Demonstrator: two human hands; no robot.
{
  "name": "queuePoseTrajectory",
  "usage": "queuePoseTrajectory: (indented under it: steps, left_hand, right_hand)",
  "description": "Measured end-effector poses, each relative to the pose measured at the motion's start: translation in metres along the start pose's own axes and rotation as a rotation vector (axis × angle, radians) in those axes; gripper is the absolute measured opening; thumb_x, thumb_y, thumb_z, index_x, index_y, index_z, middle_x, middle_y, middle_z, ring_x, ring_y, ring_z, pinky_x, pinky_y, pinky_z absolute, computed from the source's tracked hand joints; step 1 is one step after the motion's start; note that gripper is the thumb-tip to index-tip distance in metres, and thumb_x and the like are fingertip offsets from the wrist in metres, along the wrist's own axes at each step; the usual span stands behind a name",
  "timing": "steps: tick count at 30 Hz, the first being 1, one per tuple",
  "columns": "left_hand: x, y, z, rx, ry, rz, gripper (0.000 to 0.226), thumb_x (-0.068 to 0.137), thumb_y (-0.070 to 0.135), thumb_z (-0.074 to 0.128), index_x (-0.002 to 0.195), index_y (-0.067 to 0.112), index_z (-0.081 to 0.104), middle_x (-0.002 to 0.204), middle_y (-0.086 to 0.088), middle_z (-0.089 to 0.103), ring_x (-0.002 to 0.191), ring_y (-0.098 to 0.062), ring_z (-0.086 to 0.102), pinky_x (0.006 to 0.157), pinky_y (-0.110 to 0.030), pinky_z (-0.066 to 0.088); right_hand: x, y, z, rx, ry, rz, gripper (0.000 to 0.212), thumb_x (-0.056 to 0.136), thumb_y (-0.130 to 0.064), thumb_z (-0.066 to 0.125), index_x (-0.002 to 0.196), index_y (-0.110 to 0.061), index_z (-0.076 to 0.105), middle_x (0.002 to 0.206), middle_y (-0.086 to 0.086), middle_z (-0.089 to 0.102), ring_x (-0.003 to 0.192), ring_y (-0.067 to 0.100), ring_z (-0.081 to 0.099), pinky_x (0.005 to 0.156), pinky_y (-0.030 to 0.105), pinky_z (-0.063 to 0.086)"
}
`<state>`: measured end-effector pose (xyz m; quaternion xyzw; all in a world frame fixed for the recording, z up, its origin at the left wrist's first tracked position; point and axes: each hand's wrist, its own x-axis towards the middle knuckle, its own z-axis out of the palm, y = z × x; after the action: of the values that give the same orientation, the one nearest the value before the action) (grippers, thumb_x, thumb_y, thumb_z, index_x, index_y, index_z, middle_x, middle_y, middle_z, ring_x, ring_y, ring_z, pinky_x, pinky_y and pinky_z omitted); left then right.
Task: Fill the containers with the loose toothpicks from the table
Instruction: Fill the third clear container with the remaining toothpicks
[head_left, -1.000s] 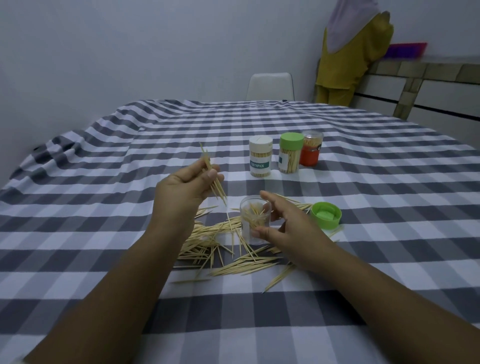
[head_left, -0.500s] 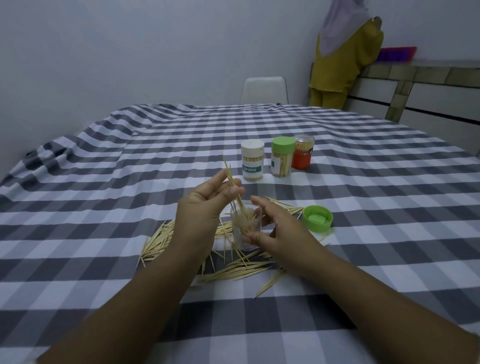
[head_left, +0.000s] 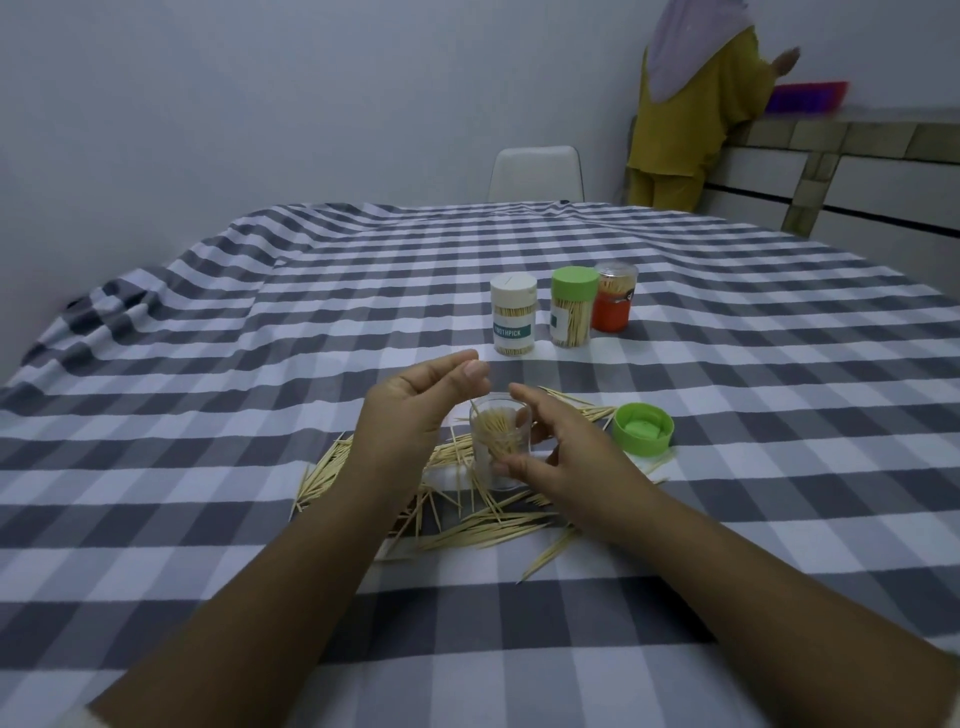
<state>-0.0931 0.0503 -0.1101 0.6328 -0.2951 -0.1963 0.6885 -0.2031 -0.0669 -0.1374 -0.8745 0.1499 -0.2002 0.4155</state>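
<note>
- The clear container (head_left: 500, 447) stands upright on the checked tablecloth (head_left: 208, 415), toothpicks inside it, its mouth uncovered.
- The right hand (head_left: 566, 462) grasps the container, thumb in front and fingers curled round its right side.
- The left hand (head_left: 415, 410) hovers just left of the container's rim, fingers loose and released, nothing pinched.
- Loose toothpicks (head_left: 467, 525) lie scattered around the container's base, mostly on its left and near sides.
- A green lid (head_left: 642, 428) lies upturned right of the container.
- Beyond the container stand three capped jars: white (head_left: 513, 321), green-capped (head_left: 573, 305), orange (head_left: 613, 303).
</note>
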Motion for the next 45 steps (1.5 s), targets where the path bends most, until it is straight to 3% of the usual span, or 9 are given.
queuePoseTrajectory:
  steps: [4,7,12,16,22,26,32,40,45]
  left_hand:
    - [0.001,0.005,-0.009,0.11,-0.025,0.019,0.013,0.085,0.025,0.062,0.095,0.024,0.068,0.092,0.003,0.075,0.097,-0.009,0.068,0.099,-0.033,0.045]
    - [0.0,0.013,-0.024,0.235,-0.06,-0.027,0.013,0.087,0.025,0.062,0.098,0.026,0.068,0.096,0.004,0.074,0.1,-0.008,0.065,0.096,-0.03,0.045]
    - [0.003,0.014,-0.058,0.855,-0.224,-0.135,0.033,0.089,0.031,0.062,0.121,0.024,0.062,0.12,0.007,0.064,0.095,-0.001,0.058,0.078,-0.019,0.045]
    - [-0.004,0.02,-0.063,1.15,-0.383,-0.172,0.039,0.093,0.028,0.055,0.132,0.03,0.054,0.123,0.007,0.06,0.075,0.004,0.048,0.064,-0.01,0.037]
    - [-0.009,0.032,-0.066,1.401,-0.478,-0.231,0.059,0.088,0.027,0.061,0.143,0.029,0.039,0.139,0.0,0.047,0.102,-0.013,0.048,0.087,-0.024,0.042]
    - [-0.01,0.027,-0.063,1.46,-0.445,-0.177,0.042,0.091,0.025,0.059,0.132,0.023,0.054,0.124,-0.004,0.059,0.105,-0.019,0.055,0.087,-0.028,0.046]
    - [0.001,0.025,-0.05,1.623,-0.431,-0.191,0.046,0.099,0.022,0.046,0.143,0.031,0.037,0.146,-0.002,0.042,0.13,-0.023,0.042,0.106,-0.032,0.037]
    - [0.003,0.007,-0.056,1.437,-0.242,0.006,0.041,0.101,0.026,0.04,0.141,0.033,0.04,0.141,-0.004,0.05,0.125,-0.022,0.049,0.098,-0.03,0.041]
    - [0.001,-0.001,-0.059,0.753,-0.017,0.098,0.034,0.092,0.019,0.059,0.126,0.021,0.06,0.111,0.005,0.068,0.105,-0.008,0.062,0.09,-0.022,0.049]
  right_hand:
    - [0.0,-0.004,0.002,-0.008,-0.005,0.015,0.073,0.081,-0.028,0.071,0.143,-0.03,0.032,0.135,-0.007,0.045,0.115,0.007,0.046,0.1,0.032,0.043]
    - [0.001,-0.009,0.003,-0.013,-0.049,0.028,0.073,0.082,-0.027,0.07,0.144,-0.03,0.031,0.132,-0.006,0.046,0.111,0.008,0.048,0.093,0.023,0.04]
    - [0.004,-0.017,0.01,-0.058,-0.104,0.012,0.07,0.084,-0.026,0.068,0.143,-0.031,0.031,0.117,-0.009,0.049,0.076,-0.004,0.046,0.077,0.02,0.039]
    - [0.006,-0.019,0.014,-0.067,-0.11,0.012,0.07,0.085,-0.026,0.068,0.143,-0.031,0.031,0.115,-0.011,0.046,0.068,-0.007,0.043,0.063,0.009,0.036]
    - [0.005,-0.018,0.017,-0.055,-0.1,0.019,0.071,0.083,-0.027,0.069,0.143,-0.031,0.031,0.118,-0.01,0.048,0.075,-0.007,0.045,0.069,0.013,0.038]
    - [0.002,-0.017,0.017,-0.073,-0.08,0.006,0.07,0.085,-0.027,0.067,0.143,-0.032,0.03,0.123,-0.01,0.049,0.076,-0.004,0.045,0.077,0.019,0.037]
    - [0.001,-0.014,0.017,-0.069,-0.07,-0.011,0.07,0.085,-0.028,0.067,0.143,-0.033,0.03,0.118,-0.012,0.047,0.074,-0.008,0.045,0.067,0.007,0.037]
    - [0.001,-0.015,0.012,-0.081,-0.042,-0.007,0.07,0.083,-0.027,0.068,0.143,-0.03,0.032,0.119,-0.009,0.049,0.083,-0.002,0.049,0.075,0.016,0.039]
    - [0.001,-0.014,0.013,-0.089,-0.033,-0.006,0.071,0.083,-0.028,0.068,0.143,-0.031,0.031,0.117,-0.011,0.046,0.077,-0.005,0.048,0.079,0.019,0.039]
